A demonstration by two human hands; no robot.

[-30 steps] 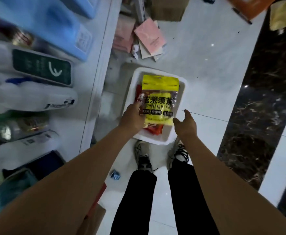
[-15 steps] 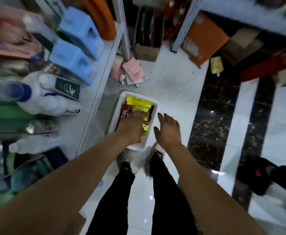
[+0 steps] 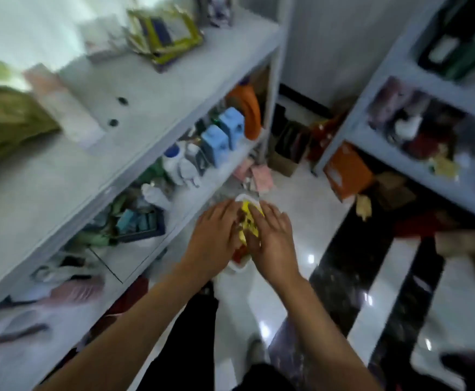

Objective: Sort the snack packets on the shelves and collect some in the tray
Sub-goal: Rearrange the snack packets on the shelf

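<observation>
The white shelf unit on the left fills most of the view, its top board carrying a green bag and a yellow-framed item, and its lower boards blue jugs, an orange container and white bottles. A 2nd shelf unit stands at the right with an orange box on the floor below it. On the glossy white and black floor sits the white tray, mostly hidden under both hands. The left hand and right hand lie side by side over it, fingers spread and fairly straight, so each grip is apart. Between them shows the yellow snack packet, in the tray; blur hides whether they touch it.
</observation>
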